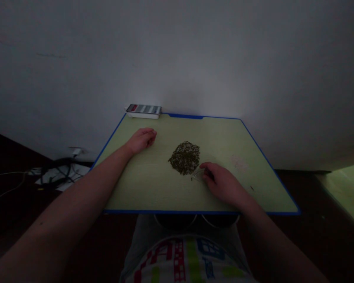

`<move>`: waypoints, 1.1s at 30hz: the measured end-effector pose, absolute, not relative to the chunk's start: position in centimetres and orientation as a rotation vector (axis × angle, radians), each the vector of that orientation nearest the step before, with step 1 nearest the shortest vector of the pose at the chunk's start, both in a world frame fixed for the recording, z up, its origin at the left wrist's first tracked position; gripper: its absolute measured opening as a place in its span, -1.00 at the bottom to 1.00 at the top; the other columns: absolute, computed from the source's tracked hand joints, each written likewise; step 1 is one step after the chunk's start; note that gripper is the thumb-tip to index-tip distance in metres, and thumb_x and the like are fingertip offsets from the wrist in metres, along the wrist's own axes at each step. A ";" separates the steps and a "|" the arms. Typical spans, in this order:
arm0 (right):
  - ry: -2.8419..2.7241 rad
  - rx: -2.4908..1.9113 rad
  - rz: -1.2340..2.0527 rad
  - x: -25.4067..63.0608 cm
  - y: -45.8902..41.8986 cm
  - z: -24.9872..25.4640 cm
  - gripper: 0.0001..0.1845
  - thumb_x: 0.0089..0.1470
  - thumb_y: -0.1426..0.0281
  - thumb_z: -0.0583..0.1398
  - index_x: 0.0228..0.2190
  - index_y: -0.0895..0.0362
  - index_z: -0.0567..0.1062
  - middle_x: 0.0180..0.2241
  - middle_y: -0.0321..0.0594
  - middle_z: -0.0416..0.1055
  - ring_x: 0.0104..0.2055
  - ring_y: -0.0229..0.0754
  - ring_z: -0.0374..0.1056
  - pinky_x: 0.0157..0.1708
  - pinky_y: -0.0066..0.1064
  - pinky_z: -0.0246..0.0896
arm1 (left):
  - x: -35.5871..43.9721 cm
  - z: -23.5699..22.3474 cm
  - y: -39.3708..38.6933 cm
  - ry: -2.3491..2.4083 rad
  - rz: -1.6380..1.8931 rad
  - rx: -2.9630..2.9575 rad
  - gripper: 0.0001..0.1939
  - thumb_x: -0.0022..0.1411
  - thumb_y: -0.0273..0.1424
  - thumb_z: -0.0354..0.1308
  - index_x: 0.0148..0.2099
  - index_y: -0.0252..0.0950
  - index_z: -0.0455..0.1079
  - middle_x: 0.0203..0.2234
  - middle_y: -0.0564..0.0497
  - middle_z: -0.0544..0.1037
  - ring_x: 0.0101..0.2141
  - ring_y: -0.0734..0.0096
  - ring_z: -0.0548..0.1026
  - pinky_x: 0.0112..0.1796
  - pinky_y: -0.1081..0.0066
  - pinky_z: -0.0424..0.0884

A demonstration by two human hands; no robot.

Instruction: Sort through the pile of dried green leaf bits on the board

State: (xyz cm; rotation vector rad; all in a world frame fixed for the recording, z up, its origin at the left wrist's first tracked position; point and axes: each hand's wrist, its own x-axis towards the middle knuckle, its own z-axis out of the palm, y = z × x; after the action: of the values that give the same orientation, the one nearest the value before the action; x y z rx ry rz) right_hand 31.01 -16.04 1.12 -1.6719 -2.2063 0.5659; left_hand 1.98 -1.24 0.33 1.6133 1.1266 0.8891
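Note:
A pile of small dark greenish-brown bits [185, 158] with paler specks among them lies mid-board; their exact kind is too small to tell. My right hand [221, 182] is closed around a pale pair of tweezers [197, 174], whose tips point at the pile's lower right edge. One loose dark bit lies just by the tips. To the left of the pile, my left hand [142, 139] rests on the board with its fingers curled in, and nothing shows in it. Right of my right hand is a thin scatter of pale grains [238, 163].
The pale green board [147, 184] has a blue rim and stands near the wall. At its far left corner a phone [144, 109] lies on a white box [144, 115]. A dark sliver [252, 188] is on the right side. Black cables [60, 169] lie on the floor at left.

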 end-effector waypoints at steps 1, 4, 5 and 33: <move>-2.210 -1.668 0.564 30.9 -16.1 1.2 -0.67 0.08 0.47 0.06 -0.08 0.15 0.38 -0.24 -0.09 0.45 -0.26 -0.13 0.35 -0.30 -0.34 0.19 | 2.0 0.3 -1.2 1.131 0.890 1.612 -0.69 0.13 -0.31 -0.01 -0.61 -0.29 0.14 -0.77 0.13 0.18 -0.71 0.60 0.14 -0.62 0.47 0.05; -2.221 -1.649 0.563 30.4 -16.1 1.3 -0.66 0.08 0.47 0.06 -0.08 0.15 0.39 -0.21 -0.08 0.46 -0.23 -0.12 0.36 -0.24 -0.31 0.20 | 2.0 0.4 -1.3 1.139 0.891 1.613 -0.69 0.12 -0.30 0.01 -0.61 -0.29 0.14 -0.77 0.12 0.19 -0.70 0.60 0.15 -0.62 0.47 0.05; -2.226 -1.641 0.569 30.2 -16.1 1.3 -0.66 0.08 0.47 0.07 -0.08 0.15 0.39 -0.19 -0.08 0.45 -0.22 -0.12 0.36 -0.22 -0.31 0.20 | 2.1 0.4 -1.3 1.138 0.894 1.610 -0.69 0.12 -0.29 0.01 -0.61 -0.29 0.14 -0.77 0.13 0.18 -0.70 0.60 0.14 -0.62 0.47 0.05; -2.459 -1.376 0.786 26.8 -19.4 2.4 -0.64 0.09 0.51 0.02 -0.06 0.16 0.38 -0.09 -0.10 0.42 -0.10 -0.12 0.33 -0.09 -0.29 0.18 | 2.1 0.2 -1.3 1.079 0.929 1.568 -0.71 0.10 -0.32 0.02 -0.61 -0.29 0.13 -0.78 0.15 0.18 -0.72 0.63 0.14 -0.64 0.48 0.04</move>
State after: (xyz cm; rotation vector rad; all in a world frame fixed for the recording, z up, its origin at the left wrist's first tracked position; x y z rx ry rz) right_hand 26.76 -19.42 2.38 -1.3755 -2.4589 0.7857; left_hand 2.06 -1.27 0.20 1.5683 1.0790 0.9288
